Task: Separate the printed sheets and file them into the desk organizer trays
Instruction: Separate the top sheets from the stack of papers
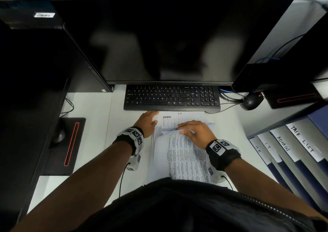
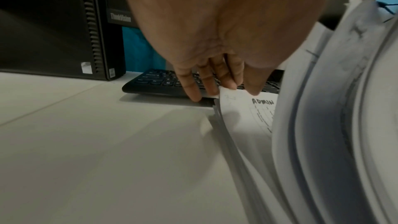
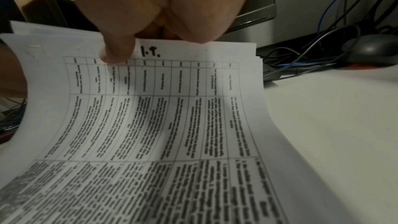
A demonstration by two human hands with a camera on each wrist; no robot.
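Printed sheets [image 1: 184, 153] lie on white desk [image 1: 92, 107], near side of keyboard [image 1: 171, 98]. My right hand [image 1: 196, 133] grips top bundle marked I.T, thumb [image 3: 117, 52] on top, fingers curled under far edge. My left hand [image 1: 148, 122] has straight fingers [image 2: 206, 81] touching far left corner of ADMIN sheet [image 2: 243, 108]. Paper light, floppy, slides easily; best pinch at far edge, peel slowly. Labelled organizer trays [image 1: 291, 146] wait at right.
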